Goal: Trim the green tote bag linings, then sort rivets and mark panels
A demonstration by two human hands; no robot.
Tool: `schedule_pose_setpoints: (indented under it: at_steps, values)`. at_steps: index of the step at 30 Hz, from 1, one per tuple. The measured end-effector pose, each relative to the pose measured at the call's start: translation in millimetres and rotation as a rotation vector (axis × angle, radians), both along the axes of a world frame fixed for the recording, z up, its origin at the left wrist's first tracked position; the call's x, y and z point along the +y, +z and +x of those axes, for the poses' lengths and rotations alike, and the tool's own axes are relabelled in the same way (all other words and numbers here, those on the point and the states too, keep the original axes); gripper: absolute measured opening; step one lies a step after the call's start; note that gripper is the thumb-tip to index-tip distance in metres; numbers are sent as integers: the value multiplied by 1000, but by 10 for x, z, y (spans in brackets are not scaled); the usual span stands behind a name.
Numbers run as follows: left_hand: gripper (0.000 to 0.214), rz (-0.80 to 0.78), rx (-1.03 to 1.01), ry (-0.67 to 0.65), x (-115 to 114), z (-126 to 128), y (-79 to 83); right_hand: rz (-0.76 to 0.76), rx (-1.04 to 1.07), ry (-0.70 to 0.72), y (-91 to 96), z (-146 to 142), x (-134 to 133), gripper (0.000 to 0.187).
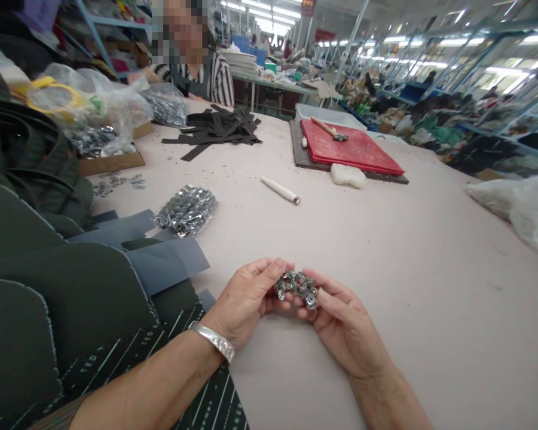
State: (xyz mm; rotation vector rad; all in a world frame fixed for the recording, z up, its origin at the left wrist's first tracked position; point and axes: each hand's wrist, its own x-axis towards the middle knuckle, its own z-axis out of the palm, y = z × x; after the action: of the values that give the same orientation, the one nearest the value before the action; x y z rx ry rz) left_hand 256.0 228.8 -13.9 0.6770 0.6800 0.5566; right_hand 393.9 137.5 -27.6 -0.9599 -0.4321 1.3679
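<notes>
Between my two hands, just above the table, is a small heap of shiny metal snap fasteners (299, 285). My left hand (251, 292) closes round the heap's left side, its thumb on top. Cupped on the other side, my right hand (345, 316) presses its thumb and fingers against the same pieces. A clear bag of metal fasteners (187, 210) lies on the table beyond my left hand. Farther off, a white-handled tool (280, 190) with a metal tip rests on the tabletop.
Dark green fabric panels (80, 292) and grey strips (170, 263) cover the left side. Black strips (219, 128) lie at the back. A hammer (329, 128) rests on a red board (354, 149). A person in a striped sleeve (222, 80) sits across the table.
</notes>
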Motion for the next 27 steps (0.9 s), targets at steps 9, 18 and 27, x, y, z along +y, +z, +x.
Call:
schedule_pose_setpoints:
  at_steps: [9,18,27]
  values:
    - [40,8,13,-50,-26,-67,3,-21,-34,-10,45,-15,-1,30]
    - [35,-20,-10,-5,-10,-79,37,9,-76,-9,18,-35,-9,37]
    - [36,-11,69,-33,4,-74,58,-3,-179,-105,-61,-48,-15,41]
